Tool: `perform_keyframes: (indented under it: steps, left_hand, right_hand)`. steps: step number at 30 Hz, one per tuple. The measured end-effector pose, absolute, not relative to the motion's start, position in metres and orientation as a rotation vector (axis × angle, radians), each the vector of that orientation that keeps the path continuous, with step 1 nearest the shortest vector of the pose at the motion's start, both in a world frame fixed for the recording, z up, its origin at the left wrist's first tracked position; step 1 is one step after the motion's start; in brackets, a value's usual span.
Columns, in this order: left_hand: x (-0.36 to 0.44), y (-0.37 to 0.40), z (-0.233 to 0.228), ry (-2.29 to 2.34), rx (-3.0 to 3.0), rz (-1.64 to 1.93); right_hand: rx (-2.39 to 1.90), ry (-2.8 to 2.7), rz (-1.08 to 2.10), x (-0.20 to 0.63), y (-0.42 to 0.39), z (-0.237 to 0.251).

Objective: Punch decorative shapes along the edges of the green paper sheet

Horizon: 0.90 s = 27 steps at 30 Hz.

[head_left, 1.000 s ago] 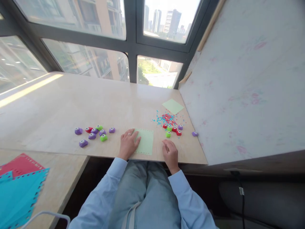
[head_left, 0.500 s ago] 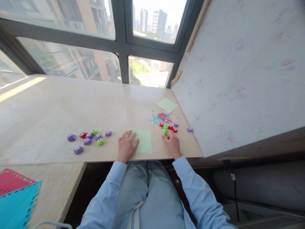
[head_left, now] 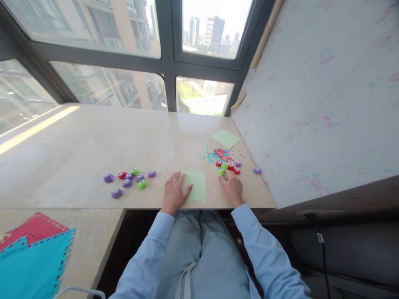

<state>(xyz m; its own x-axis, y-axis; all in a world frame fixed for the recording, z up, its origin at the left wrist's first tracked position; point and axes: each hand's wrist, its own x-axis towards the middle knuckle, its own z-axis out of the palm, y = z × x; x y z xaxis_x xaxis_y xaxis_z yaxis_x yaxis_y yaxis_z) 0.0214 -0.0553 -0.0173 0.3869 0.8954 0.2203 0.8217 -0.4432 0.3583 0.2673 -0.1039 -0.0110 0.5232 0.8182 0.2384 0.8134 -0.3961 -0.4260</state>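
My left hand (head_left: 175, 192) lies with fingers spread over the left side of a pale green sheet of paper (head_left: 198, 187), whose edges carry punched holes. My right hand (head_left: 232, 187) is bent to the right of the sheet, thumb and index finger closed at a small green paper punch (head_left: 221, 171). Just beyond its fingers sit more punches: a green one (head_left: 224, 166), several red ones (head_left: 231, 167) and a purple one (head_left: 238, 163). The undersides of the right fingers are hidden.
Red and blue paper bits (head_left: 222, 154) are scattered behind the punches, near another pale green sheet (head_left: 226, 138). Several punches (head_left: 127, 182) stand at left; one purple punch (head_left: 257, 170) sits by the wall. Red (head_left: 43, 226) and blue punched sheets (head_left: 37, 265) lie lower left.
The camera view has turned a little left, so everything appears shifted to the right. Both hands keep nearly the same places relative to the sheet and the green punch.
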Motion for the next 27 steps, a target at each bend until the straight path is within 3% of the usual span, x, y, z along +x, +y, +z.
perform_keyframes:
  steps: [11,16,21,27]
  left_hand:
    - [0.012,-0.057,-0.014,1.390,2.102,0.926]
    - [0.007,-0.045,-0.002,1.367,1.964,0.728]
    - [0.024,-0.036,0.021,1.403,2.195,0.575]
    - [0.066,-0.025,0.013,1.023,2.568,0.538]
  right_hand:
    - [-2.042,-1.381,0.153,0.273,-0.114,-0.020]
    - [-1.838,-1.376,0.267,0.280,-0.116,-0.030]
    - [-1.806,-1.592,0.166,0.274,-0.116,-0.028]
    - [-1.762,-1.919,0.158,0.263,-0.118,-0.017]
